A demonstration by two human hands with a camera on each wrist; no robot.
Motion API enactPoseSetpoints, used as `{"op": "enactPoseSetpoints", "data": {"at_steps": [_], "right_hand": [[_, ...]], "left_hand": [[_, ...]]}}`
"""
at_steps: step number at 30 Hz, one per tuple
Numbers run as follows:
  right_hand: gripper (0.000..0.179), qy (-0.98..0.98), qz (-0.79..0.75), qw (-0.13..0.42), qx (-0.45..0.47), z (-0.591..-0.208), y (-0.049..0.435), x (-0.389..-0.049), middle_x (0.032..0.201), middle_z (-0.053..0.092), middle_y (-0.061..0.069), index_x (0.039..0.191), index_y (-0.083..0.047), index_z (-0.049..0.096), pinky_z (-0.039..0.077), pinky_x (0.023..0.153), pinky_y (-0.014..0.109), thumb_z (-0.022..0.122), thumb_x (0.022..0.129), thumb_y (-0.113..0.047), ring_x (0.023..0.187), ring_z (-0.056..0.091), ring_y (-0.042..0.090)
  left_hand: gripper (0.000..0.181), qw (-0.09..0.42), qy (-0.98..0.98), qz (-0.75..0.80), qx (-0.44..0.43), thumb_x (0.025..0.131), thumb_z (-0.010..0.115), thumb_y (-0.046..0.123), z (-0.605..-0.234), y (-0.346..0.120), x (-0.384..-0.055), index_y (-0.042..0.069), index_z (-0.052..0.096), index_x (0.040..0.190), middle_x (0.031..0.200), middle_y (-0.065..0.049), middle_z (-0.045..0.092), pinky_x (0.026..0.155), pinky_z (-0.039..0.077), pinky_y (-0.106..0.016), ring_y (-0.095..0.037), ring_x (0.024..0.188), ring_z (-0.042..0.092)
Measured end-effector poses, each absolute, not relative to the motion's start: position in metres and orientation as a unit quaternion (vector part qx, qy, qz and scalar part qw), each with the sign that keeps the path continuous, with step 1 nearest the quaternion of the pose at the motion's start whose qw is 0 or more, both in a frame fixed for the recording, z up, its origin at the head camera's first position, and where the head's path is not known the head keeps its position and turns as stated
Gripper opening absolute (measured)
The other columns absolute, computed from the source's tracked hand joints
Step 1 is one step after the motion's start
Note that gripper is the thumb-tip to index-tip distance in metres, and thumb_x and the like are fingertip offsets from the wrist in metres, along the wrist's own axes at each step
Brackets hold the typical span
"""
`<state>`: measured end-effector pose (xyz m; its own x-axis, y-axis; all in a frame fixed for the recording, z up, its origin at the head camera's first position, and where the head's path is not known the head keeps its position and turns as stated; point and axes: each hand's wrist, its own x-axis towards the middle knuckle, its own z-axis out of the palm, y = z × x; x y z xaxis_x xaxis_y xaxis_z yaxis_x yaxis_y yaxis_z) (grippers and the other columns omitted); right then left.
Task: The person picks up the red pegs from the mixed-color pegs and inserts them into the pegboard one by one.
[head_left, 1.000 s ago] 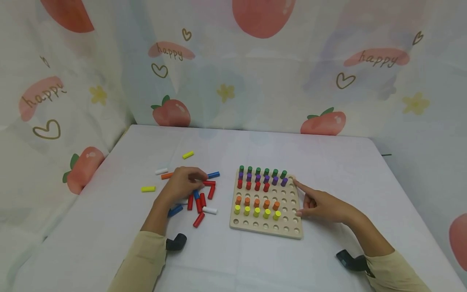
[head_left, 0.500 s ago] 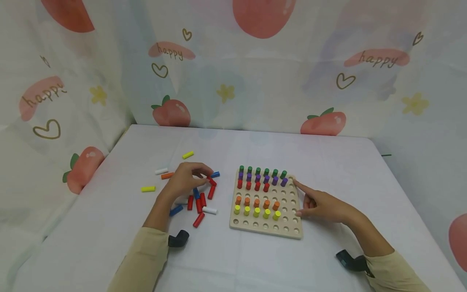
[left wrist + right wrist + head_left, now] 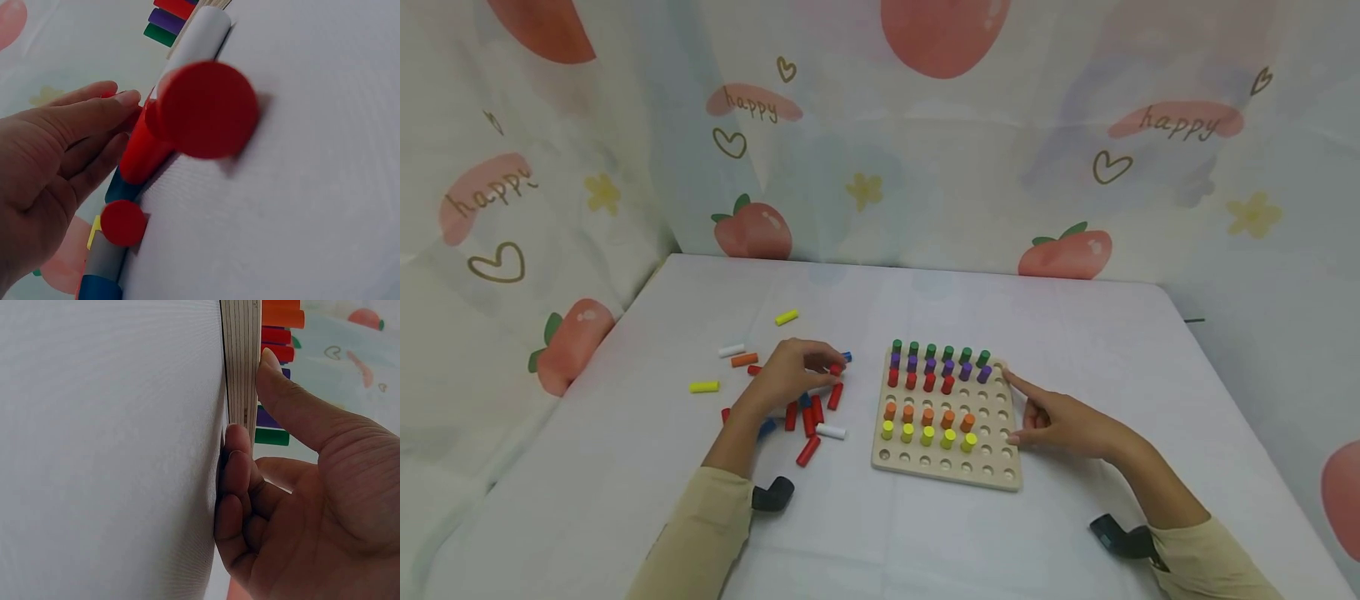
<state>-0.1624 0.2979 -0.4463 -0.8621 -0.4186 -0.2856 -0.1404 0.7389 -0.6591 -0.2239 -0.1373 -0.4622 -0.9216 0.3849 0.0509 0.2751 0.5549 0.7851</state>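
Between thumb and fingertips my left hand [image 3: 788, 372] pinches a red peg [image 3: 836, 369], partly hidden by the fingers. Around and below that hand lie loose pegs, among them a red peg [image 3: 808, 451], a white peg [image 3: 831, 432] and a blue peg [image 3: 767, 429]. A wooden pegboard [image 3: 936, 475] lies to the right. Green, purple, red, orange and yellow pegs stand in its rows; other holes are bare. My right hand [image 3: 1067, 423] holds the board's right edge. Its thumb [image 3: 294, 403] lies over the top, while several curled fingers rest by the side.
Farther left lie two yellow pegs, one near the back [image 3: 787, 317], plus a white peg [image 3: 732, 351] and an orange peg [image 3: 744, 360]. The white-covered table [image 3: 1075, 325] meets a printed curtain [image 3: 955, 167] at the back.
The left hand has lifted a red peg from beside the blue one at the pile's upper right and shifted slightly right. The right hand and pegboard have stayed put.
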Motion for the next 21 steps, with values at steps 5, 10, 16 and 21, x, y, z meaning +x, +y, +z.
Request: {"op": "enactPoseSetpoints", "data": {"at_steps": [5,10,16,21], "right_hand": [[0.100,0.910,-0.323,0.212,-0.154,-0.4452,0.2978,-0.1621,0.084,0.053,0.003,0.164,-0.006,0.024,0.042,0.061,0.029,0.083,0.089,-0.036,0.076,0.050,0.020],[0.100,0.911,-0.319,0.211,-0.155,-0.4455,0.2980,-0.1631,0.085,0.053,0.003,0.164,-0.007,0.024,0.042,0.062,0.029,0.083,0.089,-0.037,0.076,0.050,0.020],[0.101,0.912,-0.317,0.215,-0.148,-0.4447,0.2987,-0.1636,0.085,0.053,0.003,0.164,-0.008,0.023,0.042,0.062,0.030,0.083,0.088,-0.038,0.078,0.051,0.021],[0.101,0.912,-0.316,0.215,-0.151,-0.4447,0.2986,-0.1631,0.085,0.053,0.003,0.164,-0.008,0.024,0.041,0.062,0.030,0.083,0.089,-0.038,0.077,0.050,0.021]], "left_hand": [[0.025,0.080,0.880,0.436,0.173,0.090,0.083,0.009,-0.4635,-0.1389,-0.2229,0.017,0.079,0.113,0.101,0.008,0.073,0.091,0.056,-0.036,-0.017,0.099,0.067],[0.025,0.078,0.883,0.432,0.167,0.088,0.084,0.012,-0.4644,-0.1412,-0.2220,0.017,0.079,0.113,0.100,0.008,0.074,0.090,0.057,-0.035,-0.015,0.097,0.068],[0.025,0.083,0.885,0.431,0.154,0.088,0.085,0.015,-0.4642,-0.1428,-0.2214,0.019,0.080,0.112,0.101,0.008,0.074,0.089,0.057,-0.035,-0.014,0.098,0.068],[0.023,0.079,0.885,0.428,0.163,0.088,0.085,0.016,-0.4642,-0.1410,-0.2230,0.017,0.080,0.111,0.100,0.007,0.075,0.089,0.057,-0.034,-0.015,0.097,0.069]]}}
